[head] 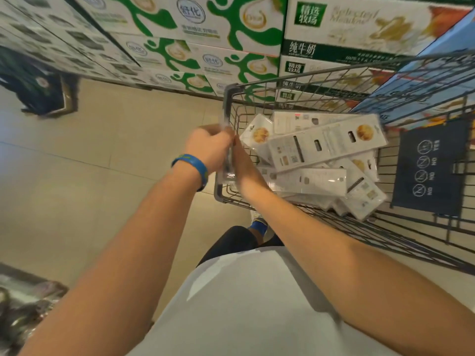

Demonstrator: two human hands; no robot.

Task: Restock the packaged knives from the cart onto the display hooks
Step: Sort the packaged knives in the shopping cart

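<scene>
Several white packaged knives [326, 146] lie piled in the grey wire cart [334, 73] at the right. Both hands meet at the cart's near left corner. My left hand [208, 147], with a blue wristband, grips the top of a clear packaged knife [227, 165] seen edge-on. My right hand [244, 165] presses flat against the same pack from the right. No display hooks are in view.
Stacked milk cartons [195, 34] line the far side of the aisle. A dark warning sign [431, 170] hangs on the cart's child seat. Beige floor tiles [90, 163] spread to the left. A dark object [36, 88] stands at far left, shelf goods [23, 304] at bottom left.
</scene>
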